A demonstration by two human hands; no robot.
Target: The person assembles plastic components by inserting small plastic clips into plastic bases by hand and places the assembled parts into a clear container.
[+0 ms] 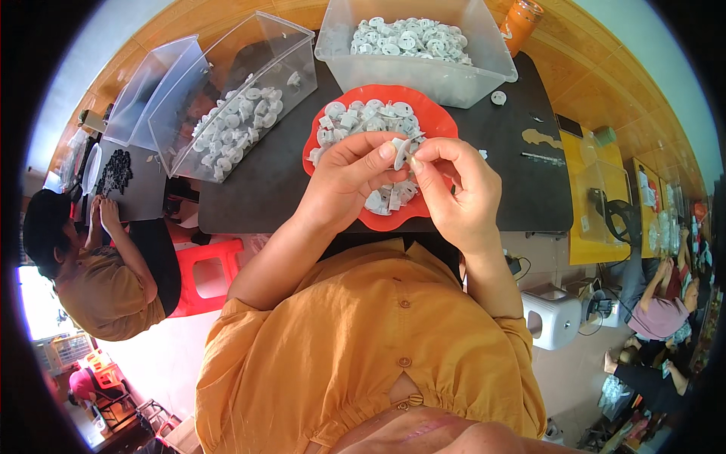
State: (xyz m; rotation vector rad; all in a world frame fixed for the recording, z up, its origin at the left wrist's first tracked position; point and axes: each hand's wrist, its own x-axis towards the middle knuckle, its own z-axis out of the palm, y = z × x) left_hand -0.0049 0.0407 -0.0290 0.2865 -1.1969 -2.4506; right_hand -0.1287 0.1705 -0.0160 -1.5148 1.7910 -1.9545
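Black table (529, 204), front edge: above a red tray (442, 121), left hand (340, 181) and right hand (465, 197) pinch one white disc fitting (402, 154), seemingly adjusting it; steadiness matters next.

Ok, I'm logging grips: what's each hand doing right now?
Left hand: closed, holding a small white part.
Right hand: closed, fingertips pinching at the same part's right side.
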